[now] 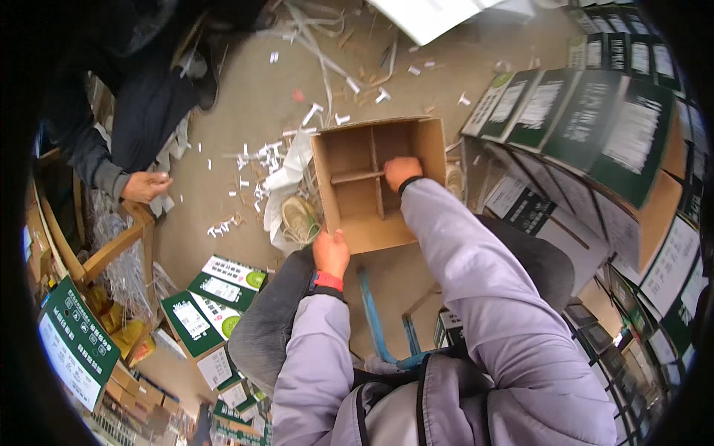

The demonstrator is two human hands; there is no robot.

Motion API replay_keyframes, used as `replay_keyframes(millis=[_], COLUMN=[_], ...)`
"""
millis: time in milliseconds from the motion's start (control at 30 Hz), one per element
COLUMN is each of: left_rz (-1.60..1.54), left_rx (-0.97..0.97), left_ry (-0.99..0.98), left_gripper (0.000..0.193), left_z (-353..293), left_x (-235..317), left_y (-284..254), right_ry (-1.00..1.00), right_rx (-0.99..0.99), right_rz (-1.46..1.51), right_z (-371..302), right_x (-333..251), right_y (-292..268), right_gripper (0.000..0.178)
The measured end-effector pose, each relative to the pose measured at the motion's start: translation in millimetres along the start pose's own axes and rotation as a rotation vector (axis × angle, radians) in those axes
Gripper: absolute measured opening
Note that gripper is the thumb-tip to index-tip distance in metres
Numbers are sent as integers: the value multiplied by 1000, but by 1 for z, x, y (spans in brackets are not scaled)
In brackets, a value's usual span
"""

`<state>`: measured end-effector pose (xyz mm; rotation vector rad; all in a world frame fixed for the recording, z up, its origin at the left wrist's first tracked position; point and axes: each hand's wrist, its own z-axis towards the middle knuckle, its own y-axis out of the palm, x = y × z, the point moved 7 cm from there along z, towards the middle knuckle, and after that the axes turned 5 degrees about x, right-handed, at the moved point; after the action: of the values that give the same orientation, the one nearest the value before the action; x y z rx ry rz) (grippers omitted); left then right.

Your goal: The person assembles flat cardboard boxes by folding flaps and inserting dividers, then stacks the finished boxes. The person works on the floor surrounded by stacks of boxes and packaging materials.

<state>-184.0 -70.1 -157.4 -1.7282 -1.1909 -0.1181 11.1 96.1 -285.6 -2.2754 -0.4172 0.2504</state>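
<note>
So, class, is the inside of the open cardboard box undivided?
No, crossed dividers split the box into compartments, and the right hand is on them.

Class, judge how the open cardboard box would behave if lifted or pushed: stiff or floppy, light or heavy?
The box is probably light for its size: bare cardboard shows inside. Its straight walls suggest fair stiffness. The crossed divider might flex, since its strips look thin.

An open-topped, brown corrugated cardboard box (375, 236) is just above the middle of the frame, its opening facing up toward the camera. Inside stands a thin, brown cardboard cross-shaped divider (353, 178), splitting it into compartments; the divider's right portion is hidden.
</note>
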Motion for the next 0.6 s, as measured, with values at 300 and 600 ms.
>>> replay_keyframes(millis=[300, 600], left_rz=[-747, -530], left_rx=[196, 272], left_ry=[485, 1024], left_gripper=[44, 37], left_z=[-93, -182], left_x=[223, 366], left_y=[-208, -140], right_ry=[-175, 87], right_rx=[561, 1120], right_rz=[244, -349], right_z=[-196, -523], right_x=[51, 227], right_y=[-255, -521], right_gripper=[13, 12])
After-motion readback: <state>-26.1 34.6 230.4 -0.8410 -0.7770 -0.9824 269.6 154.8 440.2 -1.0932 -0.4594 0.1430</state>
